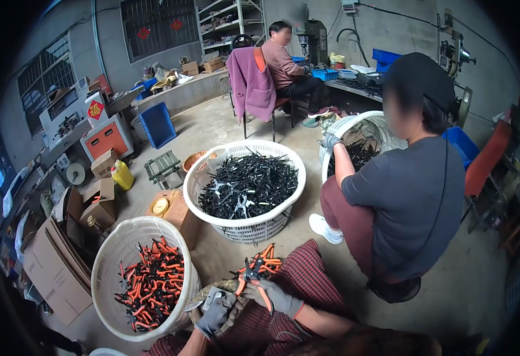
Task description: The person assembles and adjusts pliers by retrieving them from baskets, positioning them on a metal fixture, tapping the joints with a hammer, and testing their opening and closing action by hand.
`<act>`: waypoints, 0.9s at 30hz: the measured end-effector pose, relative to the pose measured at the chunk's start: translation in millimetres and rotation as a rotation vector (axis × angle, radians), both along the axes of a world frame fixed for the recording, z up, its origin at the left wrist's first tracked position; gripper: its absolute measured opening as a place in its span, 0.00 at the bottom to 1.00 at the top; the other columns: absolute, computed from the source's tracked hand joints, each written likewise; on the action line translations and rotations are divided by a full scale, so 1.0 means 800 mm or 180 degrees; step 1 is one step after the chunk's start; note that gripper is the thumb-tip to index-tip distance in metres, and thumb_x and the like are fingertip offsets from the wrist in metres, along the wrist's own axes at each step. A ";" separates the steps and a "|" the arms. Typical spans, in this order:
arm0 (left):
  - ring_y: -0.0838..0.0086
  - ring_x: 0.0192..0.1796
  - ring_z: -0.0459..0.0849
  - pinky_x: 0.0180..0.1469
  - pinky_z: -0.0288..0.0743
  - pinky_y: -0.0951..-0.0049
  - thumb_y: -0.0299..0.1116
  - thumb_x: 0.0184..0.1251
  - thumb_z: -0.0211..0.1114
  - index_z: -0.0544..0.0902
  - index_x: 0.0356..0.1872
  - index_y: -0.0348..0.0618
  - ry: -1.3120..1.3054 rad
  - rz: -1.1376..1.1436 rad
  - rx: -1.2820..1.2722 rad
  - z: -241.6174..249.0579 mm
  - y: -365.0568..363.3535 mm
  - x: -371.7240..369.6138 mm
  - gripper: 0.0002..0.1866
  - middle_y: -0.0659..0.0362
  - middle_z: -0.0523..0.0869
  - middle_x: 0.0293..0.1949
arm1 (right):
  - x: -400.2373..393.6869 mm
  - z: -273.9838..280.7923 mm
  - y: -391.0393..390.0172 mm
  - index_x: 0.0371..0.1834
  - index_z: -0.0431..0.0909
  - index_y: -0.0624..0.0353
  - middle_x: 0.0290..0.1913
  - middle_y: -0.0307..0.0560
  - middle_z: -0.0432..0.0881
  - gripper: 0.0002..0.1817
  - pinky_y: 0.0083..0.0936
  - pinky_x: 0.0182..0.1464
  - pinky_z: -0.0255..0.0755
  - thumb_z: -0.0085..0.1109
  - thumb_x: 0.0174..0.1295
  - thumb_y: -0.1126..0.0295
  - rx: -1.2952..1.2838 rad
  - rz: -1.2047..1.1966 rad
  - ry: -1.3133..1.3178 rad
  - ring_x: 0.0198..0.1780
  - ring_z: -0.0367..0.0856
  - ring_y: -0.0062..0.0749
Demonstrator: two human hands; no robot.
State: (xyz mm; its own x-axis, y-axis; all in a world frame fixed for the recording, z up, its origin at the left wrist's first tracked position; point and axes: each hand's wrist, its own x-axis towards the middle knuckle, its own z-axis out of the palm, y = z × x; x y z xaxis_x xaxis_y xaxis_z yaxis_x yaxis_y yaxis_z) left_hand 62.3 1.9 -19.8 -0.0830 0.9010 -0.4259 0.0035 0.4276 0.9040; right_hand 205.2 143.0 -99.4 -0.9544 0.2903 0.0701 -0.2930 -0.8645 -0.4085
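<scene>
My right hand (280,298), in a grey glove, holds orange-handled pliers (251,274) with a dark head, tilted above my lap. My left hand (215,315), also gloved, is closed around a small grey metal piece (213,296) whose kind I cannot make out. Just beyond the hands lies a small pile of orange-and-black pliers (266,261). To the left, a white plastic basket (107,261) holds many similar pliers (153,285). A checked red cloth (307,276) covers my legs.
Ahead stands a white basket (292,199) of black tool parts (248,181). A crouching person (402,190) on the right reaches into a tipped basket (393,127). Another person (282,65) sits at the back bench. Flattened cardboard (55,270) leans at left; a wooden box (180,216) sits between baskets.
</scene>
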 end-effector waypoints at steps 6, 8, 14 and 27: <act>0.79 0.14 0.70 0.17 0.62 0.80 0.55 0.71 0.47 0.78 0.29 0.39 0.0061 0.0410 0.0533 0.004 0.001 0.002 0.27 0.63 0.73 0.14 | 0.015 0.035 -0.015 0.65 0.59 0.63 0.64 0.55 0.66 0.25 0.35 0.66 0.58 0.45 0.68 0.64 0.0262 -0.0035 -0.0428 0.65 0.64 0.39; 0.80 0.14 0.70 0.17 0.62 0.80 0.56 0.71 0.46 0.77 0.29 0.39 0.0261 0.0368 0.0610 0.014 0.001 0.007 0.28 0.62 0.73 0.14 | 0.003 0.024 -0.016 0.68 0.55 0.61 0.66 0.53 0.64 0.27 0.36 0.67 0.58 0.44 0.69 0.62 0.0503 -0.0157 -0.0452 0.66 0.64 0.38; 0.77 0.12 0.72 0.14 0.65 0.81 0.50 0.74 0.42 0.75 0.35 0.38 0.0013 0.0601 0.0807 -0.014 0.010 0.040 0.23 0.60 0.74 0.14 | -0.024 0.079 -0.049 0.53 0.67 0.63 0.28 0.45 0.78 0.15 0.24 0.17 0.76 0.42 0.69 0.65 0.1028 -0.0997 -0.1480 0.21 0.78 0.29; 0.79 0.11 0.71 0.15 0.68 0.82 0.48 0.74 0.45 0.74 0.35 0.39 -0.0453 0.1102 0.1074 -0.008 -0.007 0.026 0.21 0.62 0.74 0.16 | -0.041 0.083 -0.039 0.63 0.65 0.59 0.43 0.37 0.75 0.27 0.14 0.33 0.61 0.46 0.66 0.55 0.0933 -0.0152 -0.0590 0.28 0.64 0.18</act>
State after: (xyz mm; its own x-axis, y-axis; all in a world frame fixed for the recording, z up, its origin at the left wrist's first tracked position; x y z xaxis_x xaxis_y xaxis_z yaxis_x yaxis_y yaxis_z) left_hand 82.8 -3.8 -25.8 -0.3635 0.9204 -0.1443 -0.2203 0.0656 0.9732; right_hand 172.0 111.5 -32.8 -0.9445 0.3280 -0.0161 -0.2278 -0.6897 -0.6874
